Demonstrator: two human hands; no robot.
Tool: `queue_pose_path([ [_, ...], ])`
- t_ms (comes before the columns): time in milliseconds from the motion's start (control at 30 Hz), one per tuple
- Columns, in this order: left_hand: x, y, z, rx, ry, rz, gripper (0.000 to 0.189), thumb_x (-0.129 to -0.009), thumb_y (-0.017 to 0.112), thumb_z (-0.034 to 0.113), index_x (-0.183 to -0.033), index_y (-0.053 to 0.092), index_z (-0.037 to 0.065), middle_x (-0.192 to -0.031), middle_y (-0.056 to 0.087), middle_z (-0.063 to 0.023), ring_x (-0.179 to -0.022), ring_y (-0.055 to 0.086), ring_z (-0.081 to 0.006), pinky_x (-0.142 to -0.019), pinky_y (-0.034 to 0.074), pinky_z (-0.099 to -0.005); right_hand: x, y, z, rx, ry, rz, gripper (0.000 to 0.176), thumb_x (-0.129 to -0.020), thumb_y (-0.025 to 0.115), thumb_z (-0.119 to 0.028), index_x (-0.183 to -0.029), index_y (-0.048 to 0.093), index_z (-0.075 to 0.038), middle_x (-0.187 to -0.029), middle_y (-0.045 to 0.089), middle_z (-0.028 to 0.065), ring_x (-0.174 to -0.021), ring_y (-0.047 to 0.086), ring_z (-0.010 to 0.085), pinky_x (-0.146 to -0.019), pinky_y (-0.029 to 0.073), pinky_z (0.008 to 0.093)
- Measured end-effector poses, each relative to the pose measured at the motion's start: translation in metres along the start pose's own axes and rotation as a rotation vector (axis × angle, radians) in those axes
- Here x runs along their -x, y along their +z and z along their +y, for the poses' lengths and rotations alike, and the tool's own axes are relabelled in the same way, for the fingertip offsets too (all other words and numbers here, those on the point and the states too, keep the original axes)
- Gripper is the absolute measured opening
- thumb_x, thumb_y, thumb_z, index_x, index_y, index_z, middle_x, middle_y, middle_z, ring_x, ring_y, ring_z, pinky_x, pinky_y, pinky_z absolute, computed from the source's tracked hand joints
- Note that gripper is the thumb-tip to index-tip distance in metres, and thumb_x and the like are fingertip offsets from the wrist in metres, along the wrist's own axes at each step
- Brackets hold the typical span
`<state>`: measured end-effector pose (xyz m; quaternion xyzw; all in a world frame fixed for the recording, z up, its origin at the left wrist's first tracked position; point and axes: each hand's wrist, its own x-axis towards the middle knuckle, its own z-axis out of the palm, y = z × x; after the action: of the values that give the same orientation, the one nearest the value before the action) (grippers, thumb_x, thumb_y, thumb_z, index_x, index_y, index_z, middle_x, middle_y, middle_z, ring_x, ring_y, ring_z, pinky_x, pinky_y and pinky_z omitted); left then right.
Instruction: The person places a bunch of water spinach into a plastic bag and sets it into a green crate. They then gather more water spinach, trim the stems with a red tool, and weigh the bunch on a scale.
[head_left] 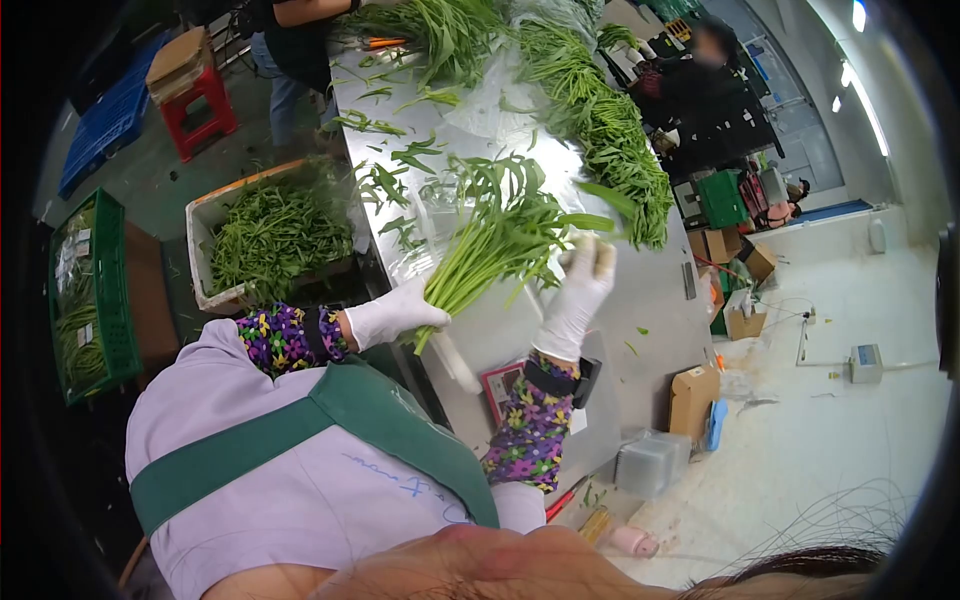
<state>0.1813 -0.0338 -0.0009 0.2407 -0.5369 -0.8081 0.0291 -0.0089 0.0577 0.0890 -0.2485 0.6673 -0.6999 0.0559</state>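
Note:
A loose bunch of water spinach [470, 255] lies slantwise above the metal table [640, 300], its cut stem ends toward me and its leaves pointing away. My left hand [395, 312], in a white glove, is closed around the lower stems. My right hand [578, 300], also gloved in white, is at the leafy end with its fingers bent together beside a long leaf. What those fingertips pinch, if anything, is hidden. Beneath the bunch, a pale bar [455, 362] shows on the table. A red-edged device [500, 385] sits near my right forearm, partly covered by it.
To the left, a white foam box [205, 275] holds loose greens, and a green crate [120, 310] stands beyond. More bunches [625, 165] line the table's far right. Clear plastic containers [652, 462], a cardboard box [692, 400] and red-handled scissors [567, 498] lie nearer. Other people stand behind.

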Motion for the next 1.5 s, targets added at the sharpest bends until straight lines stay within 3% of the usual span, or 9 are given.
queue_pose_path([
  [67,-0.003,-0.003,-0.001,0.006,-0.012,0.019,0.068,-0.070,0.069,0.003,-0.133,0.043,0.003,-0.101,0.059,-0.0075,-0.086,0.058,-0.0136,-0.075,0.050,-0.0285,0.003,-0.012,-0.021,-0.236,0.015,0.034,0.010,-0.096,0.059,-0.016,-0.094,0.054,-0.008,-0.083,0.061,0.0023,-0.063,0.051,0.0074,-0.057,0.044,0.0212],
  [167,-0.011,-0.012,-0.005,0.110,0.011,-0.068,0.049,-0.076,0.067,0.006,-0.121,0.049,0.003,-0.098,0.062,-0.0086,-0.081,0.059,-0.0136,-0.072,0.051,-0.0279,0.017,-0.026,-0.036,-0.238,0.030,0.119,0.011,-0.097,0.056,-0.018,-0.098,0.051,-0.008,-0.088,0.063,0.0053,-0.066,0.053,0.0095,-0.058,0.047,0.0233],
  [300,-0.016,-0.010,-0.006,0.531,-0.023,-0.017,0.045,-0.082,0.069,0.011,-0.122,0.050,0.004,-0.099,0.065,-0.0099,-0.084,0.063,-0.0138,-0.073,0.054,-0.0280,0.036,-0.020,-0.033,-0.282,0.057,0.277,0.011,-0.100,0.051,-0.018,-0.102,0.050,-0.008,-0.086,0.061,0.0059,-0.071,0.057,0.0117,-0.063,0.048,0.0248],
  [433,-0.014,-0.016,0.000,0.591,-0.031,-0.023,0.044,-0.084,0.067,0.014,-0.123,0.051,0.004,-0.103,0.064,-0.0084,-0.086,0.063,-0.0133,-0.072,0.055,-0.0283,0.033,-0.030,-0.021,-0.261,0.050,0.461,0.011,-0.100,0.051,-0.019,-0.102,0.050,-0.008,-0.089,0.062,0.0071,-0.070,0.057,0.0127,-0.065,0.050,0.0258],
  [600,-0.014,-0.006,0.009,0.609,-0.047,-0.068,0.045,-0.084,0.067,0.014,-0.125,0.050,0.004,-0.106,0.065,-0.0099,-0.086,0.064,-0.0128,-0.073,0.056,-0.0280,0.043,-0.008,0.009,-0.086,0.099,0.164,0.017,-0.101,0.050,-0.021,-0.104,0.050,-0.004,-0.088,0.062,0.0068,-0.077,0.063,0.0153,-0.068,0.054,0.0273],
  [833,-0.010,0.012,0.012,0.608,0.038,-0.258,0.047,-0.085,0.066,0.008,-0.130,0.049,0.007,-0.112,0.059,-0.0053,-0.095,0.062,-0.0128,-0.081,0.053,-0.0246,0.065,0.032,0.018,-0.236,0.298,0.032,0.019,-0.102,0.047,-0.024,-0.110,0.047,-0.006,-0.100,0.060,0.0070,-0.085,0.062,0.0174,-0.072,0.053,0.0300],
  [1033,-0.006,0.016,0.020,0.546,0.118,-0.266,0.051,-0.084,0.067,0.007,-0.131,0.048,0.005,-0.111,0.059,-0.0058,-0.096,0.060,-0.0130,-0.079,0.052,-0.0275,0.064,0.045,0.022,-0.408,0.346,0.171,0.016,-0.102,0.047,-0.022,-0.106,0.047,-0.007,-0.098,0.059,0.0058,-0.082,0.058,0.0144,-0.068,0.050,0.0293],
  [1267,-0.021,0.003,0.005,0.288,0.084,-0.144,0.052,-0.082,0.066,0.006,-0.130,0.048,0.004,-0.113,0.060,-0.0077,-0.093,0.061,-0.0142,-0.080,0.051,-0.0279,0.072,0.050,0.040,-0.485,0.279,0.106,0.012,-0.100,0.051,-0.017,-0.106,0.049,-0.008,-0.098,0.056,0.0033,-0.086,0.056,0.0124,-0.074,0.049,0.0277],
  [1500,-0.002,0.001,0.026,0.344,-0.146,-0.206,0.042,-0.081,0.068,0.006,-0.118,0.049,0.004,-0.096,0.064,-0.0091,-0.080,0.066,-0.0177,-0.070,0.056,-0.0314,0.052,0.014,0.052,-0.238,0.309,0.000,0.018,-0.098,0.051,-0.011,-0.115,0.051,-0.004,-0.105,0.056,0.0041,-0.094,0.058,0.0137,-0.082,0.049,0.0283],
])
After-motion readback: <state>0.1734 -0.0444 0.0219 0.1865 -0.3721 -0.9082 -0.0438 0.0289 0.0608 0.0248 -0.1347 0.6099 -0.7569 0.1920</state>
